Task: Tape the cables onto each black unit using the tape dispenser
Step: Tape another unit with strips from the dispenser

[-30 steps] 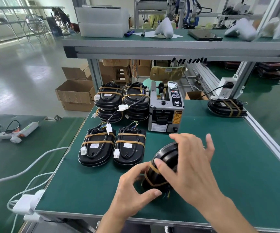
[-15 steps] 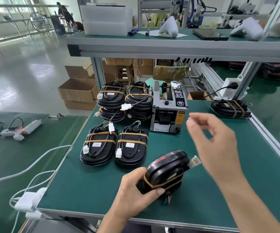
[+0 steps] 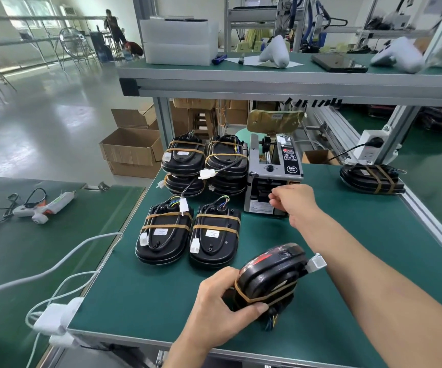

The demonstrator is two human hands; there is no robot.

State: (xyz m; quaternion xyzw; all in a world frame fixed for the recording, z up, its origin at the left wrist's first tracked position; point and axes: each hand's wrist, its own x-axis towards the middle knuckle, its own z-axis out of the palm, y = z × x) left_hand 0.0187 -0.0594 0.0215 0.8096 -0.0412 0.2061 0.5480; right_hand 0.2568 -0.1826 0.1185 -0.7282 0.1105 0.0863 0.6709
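Left hand (image 3: 222,312) grips glossy black unit (image 3: 270,277), tilted, one tan tape band

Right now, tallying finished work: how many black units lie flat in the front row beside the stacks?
2: the left flat unit and the right flat unit, side by side, each crossed by two tape strips.

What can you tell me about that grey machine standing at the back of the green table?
The tape dispenser is a boxy grey unit that looks like metal, standing upright on the green table beside stacked black units. Its top has a black control panel, a knob and a tape roll holder. The right hand reaches its front slot, fingers pinching there.
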